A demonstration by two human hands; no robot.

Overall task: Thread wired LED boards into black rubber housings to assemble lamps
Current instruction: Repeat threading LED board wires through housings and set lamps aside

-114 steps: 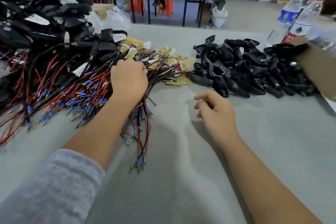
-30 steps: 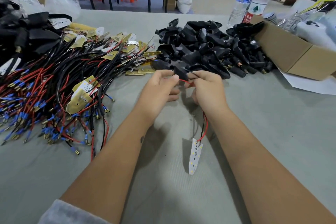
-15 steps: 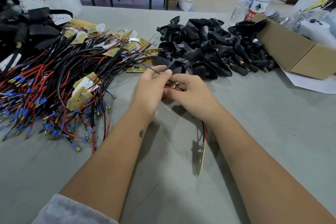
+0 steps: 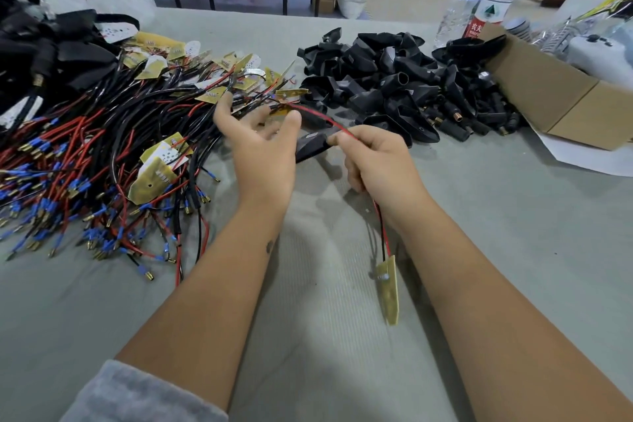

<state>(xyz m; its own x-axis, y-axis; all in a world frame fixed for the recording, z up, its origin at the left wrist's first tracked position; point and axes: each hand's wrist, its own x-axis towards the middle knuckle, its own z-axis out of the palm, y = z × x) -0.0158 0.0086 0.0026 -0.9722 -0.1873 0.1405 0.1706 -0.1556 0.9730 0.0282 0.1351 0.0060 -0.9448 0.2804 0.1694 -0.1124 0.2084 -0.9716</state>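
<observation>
Pinching the red and black wires (image 4: pixel 344 131) in my right hand (image 4: pixel 380 161), LED board (image 4: pixel 388 288) dangling above the tabletop (image 4: pixel 513 250), black housing (image 4: pixel 313 146) between my hands; left hand (image 4: pixel 262 151) spread wide, so the housing might slip off

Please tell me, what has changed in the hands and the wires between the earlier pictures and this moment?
The left hand has let go of the red and black wires and opened. The right hand still grips them together with a black housing. The LED board still hangs below; both piles are unchanged.
</observation>
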